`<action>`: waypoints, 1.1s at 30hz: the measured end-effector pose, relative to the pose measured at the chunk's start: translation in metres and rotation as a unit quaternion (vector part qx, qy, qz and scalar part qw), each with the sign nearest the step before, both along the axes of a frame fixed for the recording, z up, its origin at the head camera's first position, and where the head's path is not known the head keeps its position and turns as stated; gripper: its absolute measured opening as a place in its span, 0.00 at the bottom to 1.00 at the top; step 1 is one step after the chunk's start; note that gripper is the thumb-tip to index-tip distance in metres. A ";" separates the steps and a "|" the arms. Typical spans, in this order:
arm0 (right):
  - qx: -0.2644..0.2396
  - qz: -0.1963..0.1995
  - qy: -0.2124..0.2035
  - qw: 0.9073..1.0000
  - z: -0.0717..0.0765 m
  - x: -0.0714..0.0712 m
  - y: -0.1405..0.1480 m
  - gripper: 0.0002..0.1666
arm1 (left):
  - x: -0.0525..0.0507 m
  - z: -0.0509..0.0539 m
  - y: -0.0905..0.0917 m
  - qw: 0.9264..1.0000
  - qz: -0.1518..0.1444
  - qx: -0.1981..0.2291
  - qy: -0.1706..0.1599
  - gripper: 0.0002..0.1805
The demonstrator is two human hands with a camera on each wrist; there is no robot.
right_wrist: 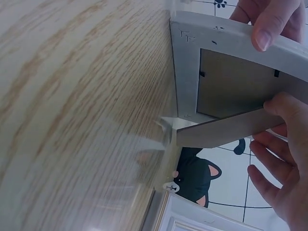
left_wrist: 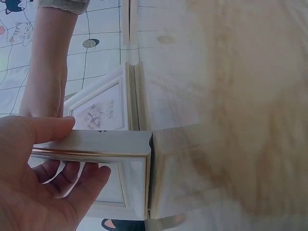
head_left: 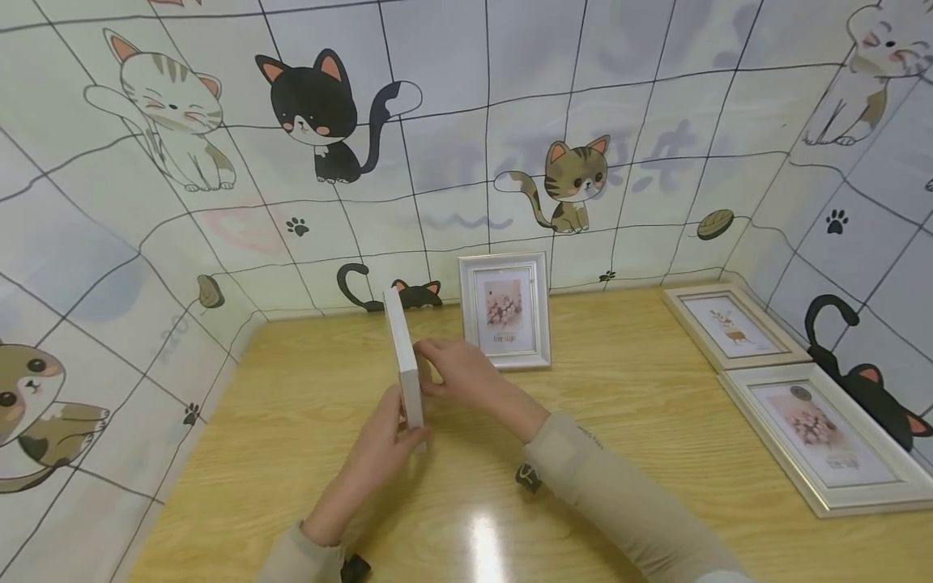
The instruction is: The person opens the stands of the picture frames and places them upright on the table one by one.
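A white photo frame (head_left: 404, 356) stands upright on the table, seen nearly edge-on in the head view. My left hand (head_left: 379, 437) grips its near side; in the left wrist view the thumb lies along the edge and the fingers (left_wrist: 91, 185) curl over the front. Behind the frame, my right hand (head_left: 459, 372) pinches the flat support leg (right_wrist: 226, 129), which is swung out from the dark backing board (right_wrist: 236, 86) in the right wrist view. The leg's lower end is close to the tabletop.
Another white photo frame (head_left: 541, 324) with a flower picture stands at the back. On the right lie a beige frame (head_left: 688, 312) and a larger white frame (head_left: 787, 478). Cat-print walls (head_left: 452, 170) enclose the wooden table (head_left: 306, 372).
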State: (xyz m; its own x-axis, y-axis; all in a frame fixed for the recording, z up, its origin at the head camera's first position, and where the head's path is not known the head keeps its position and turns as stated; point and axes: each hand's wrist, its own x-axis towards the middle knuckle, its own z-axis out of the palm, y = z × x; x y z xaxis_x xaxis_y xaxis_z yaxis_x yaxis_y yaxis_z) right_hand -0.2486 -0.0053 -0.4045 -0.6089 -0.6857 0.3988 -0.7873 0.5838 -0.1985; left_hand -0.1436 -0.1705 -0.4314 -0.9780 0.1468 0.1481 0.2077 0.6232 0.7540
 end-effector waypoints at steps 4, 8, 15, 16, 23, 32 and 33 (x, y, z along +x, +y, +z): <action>0.011 -0.015 0.019 1.000 0.001 0.001 0.000 0.29 | -0.001 0.000 -0.002 1.000 0.004 -0.007 0.003 0.26; 0.013 -0.017 0.040 0.999 0.000 0.002 0.000 0.32 | 0.000 0.000 -0.003 1.000 0.002 -0.009 0.003 0.23; 0.043 -0.032 0.072 0.996 0.000 0.003 0.000 0.35 | 0.001 0.001 -0.005 1.000 0.005 -0.018 0.004 0.21; 0.045 -0.033 0.076 0.996 0.000 0.003 0.000 0.35 | 0.002 0.001 -0.006 1.000 0.005 -0.020 0.004 0.21; 0.050 -0.030 0.053 0.997 -0.001 0.000 0.001 0.35 | 0.002 0.001 -0.011 1.000 0.006 -0.026 -0.005 0.22; -0.010 -0.023 -0.065 0.998 0.001 -0.001 0.014 0.28 | 0.000 0.002 -0.019 1.000 0.009 -0.002 -0.028 0.22; -0.017 -0.026 -0.072 0.997 0.001 -0.001 0.017 0.27 | -0.001 0.002 -0.020 1.000 0.008 -0.001 -0.028 0.22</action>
